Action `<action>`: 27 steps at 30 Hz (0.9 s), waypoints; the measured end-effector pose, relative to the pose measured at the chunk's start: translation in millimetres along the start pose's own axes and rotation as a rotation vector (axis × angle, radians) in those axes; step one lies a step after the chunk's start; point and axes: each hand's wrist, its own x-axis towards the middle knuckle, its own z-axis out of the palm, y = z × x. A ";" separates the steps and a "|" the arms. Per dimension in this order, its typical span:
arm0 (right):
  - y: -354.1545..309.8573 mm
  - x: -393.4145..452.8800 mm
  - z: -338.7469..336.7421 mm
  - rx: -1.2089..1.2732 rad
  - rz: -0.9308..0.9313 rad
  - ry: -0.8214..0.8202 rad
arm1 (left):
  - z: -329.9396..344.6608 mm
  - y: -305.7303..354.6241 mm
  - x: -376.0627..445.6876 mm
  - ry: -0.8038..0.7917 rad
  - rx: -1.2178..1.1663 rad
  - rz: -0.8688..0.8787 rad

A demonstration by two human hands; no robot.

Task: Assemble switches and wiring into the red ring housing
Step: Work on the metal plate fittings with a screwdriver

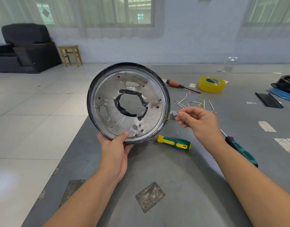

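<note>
A person's 2 bare forearms reach out over a grey work surface (182, 174). The left hand (115, 150) grips the near rim of a round ring housing (108, 89), thumb pressed on its silver metal face, holding it tilted up off the surface. The face is dotted with small holes showing red behind them, and black tape (132, 104) rings its central opening. The right hand (199, 120) is just beside the housing's right edge, fingers curled, pinching a small grey switch (173, 114). Loose white wires (196, 103) lie on the surface beyond that hand. A green-and-yellow screwdriver (174, 143) lies below the housing, a roll of yellow tape (212, 84) farther back, with an orange-handled screwdriver (182, 86) beside it.
</note>
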 end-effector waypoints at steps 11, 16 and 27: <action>-15.3 -16.0 58.1 -0.316 -0.238 -0.230 | 3.1 -0.9 -1.2 0.012 0.005 0.025; -12.1 -16.8 61.4 -0.547 -0.390 -0.253 | 4.4 -1.3 -4.4 -0.006 0.027 0.041; -10.8 -25.6 72.3 -0.628 -0.315 -0.342 | 4.6 -2.5 -8.2 -0.053 0.072 0.070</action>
